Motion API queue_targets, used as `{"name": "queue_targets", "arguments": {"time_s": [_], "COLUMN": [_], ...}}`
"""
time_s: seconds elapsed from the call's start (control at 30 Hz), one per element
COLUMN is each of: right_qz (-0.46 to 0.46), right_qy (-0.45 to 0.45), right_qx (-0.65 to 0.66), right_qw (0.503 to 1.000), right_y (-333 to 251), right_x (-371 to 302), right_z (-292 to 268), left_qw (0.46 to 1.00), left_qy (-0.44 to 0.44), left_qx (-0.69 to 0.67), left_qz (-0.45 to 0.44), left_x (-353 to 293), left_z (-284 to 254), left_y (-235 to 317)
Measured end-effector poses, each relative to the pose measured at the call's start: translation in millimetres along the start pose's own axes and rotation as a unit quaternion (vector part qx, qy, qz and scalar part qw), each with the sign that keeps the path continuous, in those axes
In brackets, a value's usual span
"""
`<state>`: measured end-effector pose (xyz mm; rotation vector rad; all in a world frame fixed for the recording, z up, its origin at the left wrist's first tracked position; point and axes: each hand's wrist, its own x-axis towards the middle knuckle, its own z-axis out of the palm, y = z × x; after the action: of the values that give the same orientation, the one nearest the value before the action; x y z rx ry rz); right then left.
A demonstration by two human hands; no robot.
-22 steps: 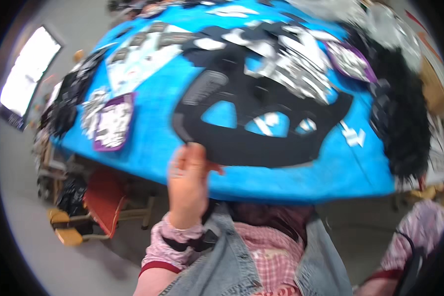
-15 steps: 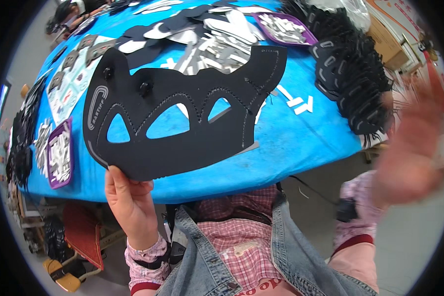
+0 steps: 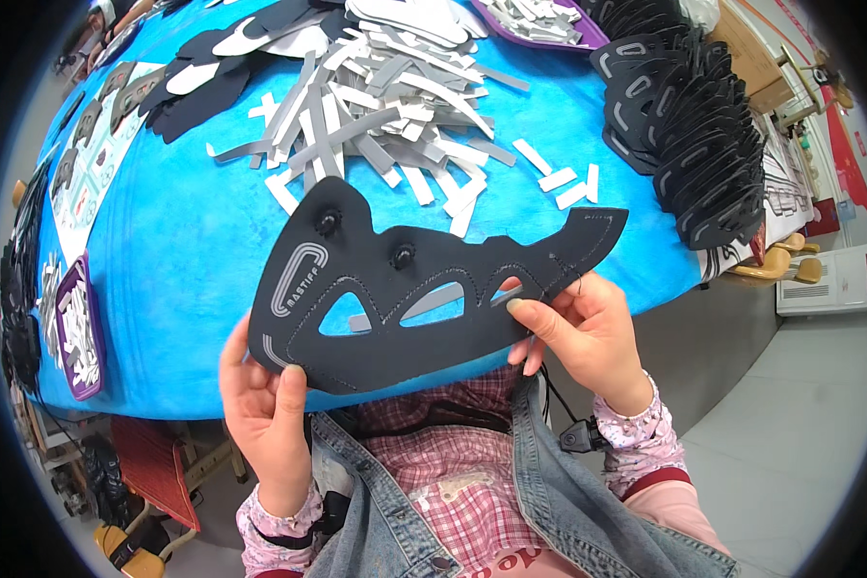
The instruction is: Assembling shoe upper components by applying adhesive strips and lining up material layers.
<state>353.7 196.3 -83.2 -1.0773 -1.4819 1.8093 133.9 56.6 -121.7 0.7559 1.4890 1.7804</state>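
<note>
A flat black stitched panel (image 3: 356, 361) with cut-out windows, two round black studs and a pale printed stripe is held up between both hands, over the table's front edge. My left hand (image 3: 272, 424) pinches its lower left corner, thumb on the front. At the right end, my right hand (image 3: 588, 337) grips the panel with the thumb by the smallest window and the fingers partly behind it. Grey strips show through the windows; whether they are fixed to the panel's back I cannot tell. Beyond it lies a loose heap of white and grey strips (image 3: 385, 106).
Blue cloth (image 3: 164, 347) covers the table. A purple tray (image 3: 91, 387) of white strips stands at the left, another purple tray (image 3: 602, 39) at the back. Stacked black panels (image 3: 708, 144) line the right edge. Black and white flat pieces (image 3: 197, 82) lie at the back left.
My right hand has come in from the far right and taken hold of the panel's right end. The panel has moved right and lower, still in my left hand.
</note>
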Motion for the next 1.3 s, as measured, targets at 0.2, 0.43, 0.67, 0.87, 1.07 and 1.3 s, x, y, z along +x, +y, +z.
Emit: {"name": "queue_targets", "arguments": {"time_s": [0.2,0.43,0.67,0.87,1.07,1.3], "right_qz": [0.078,0.068,0.141,0.142,0.153,0.154], "right_qy": [-0.028,-0.062,-0.031,0.000,0.012,0.026], "right_qx": [-0.170,-0.185,-0.160,-0.165,-0.133,-0.117], "right_qw": [0.982,0.978,0.977,0.976,0.979,0.981], "right_y": [-3,2,-3,-5,-2,-4], "right_x": [8,25,33,34,31,33], "right_z": [-11,-17,-19,-21,-24,-20], "left_qw": [0.957,0.894,0.906,0.897,0.893,0.903], "left_qy": [-0.003,-0.050,-0.041,-0.075,-0.077,-0.075], "left_qx": [0.264,0.430,0.410,0.434,0.441,0.422], "left_qz": [0.118,0.119,0.100,0.048,0.046,0.042], "left_x": [-17,-12,-6,-3,0,-1], "left_z": [-13,-3,5,6,7,5], "left_y": [-7,5,6,13,14,11]}}
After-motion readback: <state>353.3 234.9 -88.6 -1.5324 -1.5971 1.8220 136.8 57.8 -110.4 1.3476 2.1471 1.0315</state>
